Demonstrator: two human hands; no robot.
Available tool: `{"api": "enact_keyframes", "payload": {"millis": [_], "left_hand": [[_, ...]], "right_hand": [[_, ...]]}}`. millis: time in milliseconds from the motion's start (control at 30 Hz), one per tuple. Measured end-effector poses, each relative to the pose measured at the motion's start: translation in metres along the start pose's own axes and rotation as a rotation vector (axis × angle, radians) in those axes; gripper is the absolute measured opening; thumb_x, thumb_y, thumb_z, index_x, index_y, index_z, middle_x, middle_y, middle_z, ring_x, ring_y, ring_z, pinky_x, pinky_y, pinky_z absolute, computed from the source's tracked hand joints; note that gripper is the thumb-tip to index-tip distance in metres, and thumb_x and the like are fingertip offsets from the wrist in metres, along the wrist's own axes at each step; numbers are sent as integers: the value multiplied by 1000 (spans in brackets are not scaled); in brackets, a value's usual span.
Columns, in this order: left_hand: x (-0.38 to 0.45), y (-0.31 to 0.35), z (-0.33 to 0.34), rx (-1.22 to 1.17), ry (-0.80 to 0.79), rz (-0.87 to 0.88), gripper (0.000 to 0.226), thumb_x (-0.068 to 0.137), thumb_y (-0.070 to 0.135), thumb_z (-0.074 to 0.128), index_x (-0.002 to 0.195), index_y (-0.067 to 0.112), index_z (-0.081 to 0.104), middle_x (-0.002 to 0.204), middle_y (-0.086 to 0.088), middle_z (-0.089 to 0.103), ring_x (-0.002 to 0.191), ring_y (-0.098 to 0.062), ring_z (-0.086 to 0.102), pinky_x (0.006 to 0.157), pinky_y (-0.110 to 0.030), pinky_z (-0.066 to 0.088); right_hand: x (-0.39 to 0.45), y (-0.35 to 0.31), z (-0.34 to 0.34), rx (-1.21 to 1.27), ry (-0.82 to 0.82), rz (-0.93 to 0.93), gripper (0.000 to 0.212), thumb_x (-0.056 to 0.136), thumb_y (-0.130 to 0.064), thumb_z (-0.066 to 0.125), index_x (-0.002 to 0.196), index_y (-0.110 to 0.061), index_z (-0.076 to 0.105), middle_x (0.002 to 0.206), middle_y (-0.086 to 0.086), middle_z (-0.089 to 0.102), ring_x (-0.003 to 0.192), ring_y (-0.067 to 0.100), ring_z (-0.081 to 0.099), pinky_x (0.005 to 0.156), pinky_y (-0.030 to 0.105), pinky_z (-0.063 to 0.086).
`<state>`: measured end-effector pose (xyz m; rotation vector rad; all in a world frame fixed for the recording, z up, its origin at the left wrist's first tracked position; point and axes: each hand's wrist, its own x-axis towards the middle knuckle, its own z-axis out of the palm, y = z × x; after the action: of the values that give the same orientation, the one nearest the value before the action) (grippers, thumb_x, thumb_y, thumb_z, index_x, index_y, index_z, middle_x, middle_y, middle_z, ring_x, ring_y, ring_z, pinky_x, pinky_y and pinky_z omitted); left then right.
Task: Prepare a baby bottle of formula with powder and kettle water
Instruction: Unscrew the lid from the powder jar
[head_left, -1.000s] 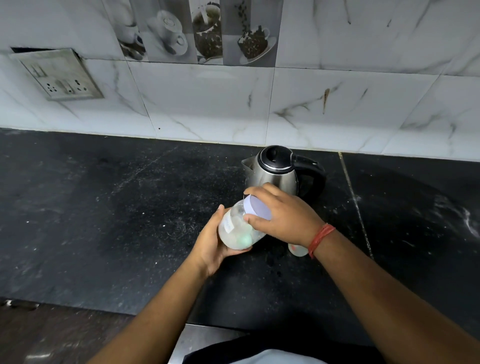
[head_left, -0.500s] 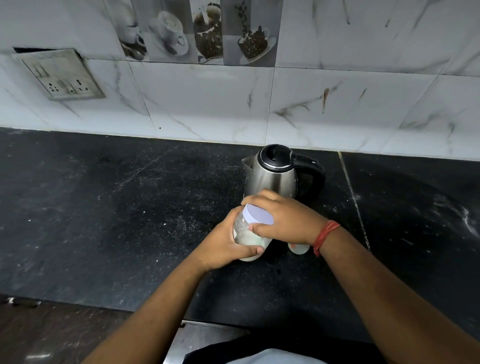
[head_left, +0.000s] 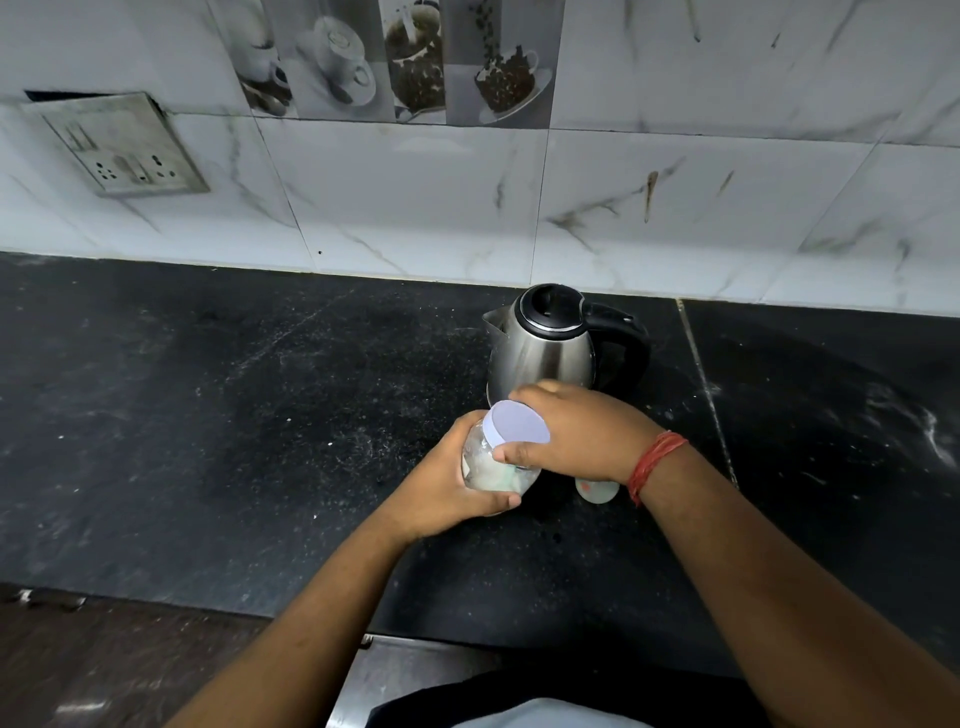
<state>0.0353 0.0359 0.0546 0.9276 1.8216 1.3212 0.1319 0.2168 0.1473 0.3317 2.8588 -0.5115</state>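
A clear plastic jar (head_left: 485, 467) of white powder stands on the black counter (head_left: 208, 415), topped by a pale lavender lid (head_left: 517, 423). My left hand (head_left: 447, 488) wraps around the jar's body from the left. My right hand (head_left: 576, 434) grips the lid's rim from the right. Behind them stands a steel kettle (head_left: 540, 353) with a black lid and handle. A small clear baby bottle (head_left: 597, 488) stands just right of the jar, mostly hidden under my right wrist.
White marble wall tiles (head_left: 675, 208) rise behind the counter. A switch and socket plate (head_left: 117, 150) sits on the wall at upper left. The counter's front edge (head_left: 156, 597) runs near the bottom, with a floor below at the left.
The jar has gone from tilted in my left hand to upright on the counter. My right hand has stayed on the lid and both hands shifted slightly right.
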Motion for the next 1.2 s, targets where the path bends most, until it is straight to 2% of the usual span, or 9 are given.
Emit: {"api": "enact_keyframes", "payload": {"millis": [233,300,467,567,667,833,967,1100,1200], "left_hand": [[-3,-6,0,44,-4,-8,101,70,23,94,151,29,34,143,8,54,132,-6,54,112,-32,46],[-3,-6,0,43,-5,-5,97,71,20,93,149,30,35,140,7,56,128,-8,58,109,-33,50],[-1,-5,0,29,-10,6,93,73,15,92,147,31,38,137,5,59,125,-12,61,104,-34,53],[-1,-7,0,40,-17,11,94,73,15,93,147,30,38,138,4,58,127,-12,60,106,-35,51],[-1,-10,1,52,-14,10,96,72,16,94,148,31,36,141,7,55,130,-8,56,110,-32,48],[-1,-12,0,42,-9,5,94,72,19,93,147,30,38,138,2,58,127,-15,60,107,-41,52],[0,-12,-1,43,-3,8,93,72,16,93,146,33,39,138,4,59,127,-13,61,107,-40,52],[1,-13,-2,64,-12,14,93,73,16,94,144,38,38,139,8,57,128,-9,58,107,-35,51],[1,-15,-2,67,-14,13,95,72,16,94,145,37,36,141,9,55,130,-6,55,109,-29,48]], "right_hand": [[-3,4,0,239,-115,-241,82,80,-15,74,151,-31,39,148,-11,39,136,5,40,112,24,36],[-2,4,0,270,-50,-198,80,84,-29,76,153,-34,34,152,-12,35,138,4,37,111,21,34],[3,1,4,33,4,-3,76,81,-73,60,143,-32,44,142,-8,48,125,16,53,102,39,46],[3,1,5,74,-28,-58,68,83,-54,70,142,-30,45,139,-8,48,123,15,52,102,36,45],[1,5,4,190,-95,-188,78,80,-29,78,148,-28,41,145,-10,41,134,9,41,112,28,37],[4,8,2,186,-29,-88,83,83,-56,72,153,-29,34,154,-9,36,138,13,42,112,34,39],[6,3,4,10,-42,-11,77,79,-73,61,142,-32,44,140,-8,50,121,16,55,99,39,48],[5,-1,3,16,-54,-57,68,80,-57,70,139,-34,45,136,-11,50,117,16,56,95,37,49],[4,1,1,54,-57,-143,77,78,-40,75,146,-33,40,140,-12,46,124,12,51,100,31,46]]}}
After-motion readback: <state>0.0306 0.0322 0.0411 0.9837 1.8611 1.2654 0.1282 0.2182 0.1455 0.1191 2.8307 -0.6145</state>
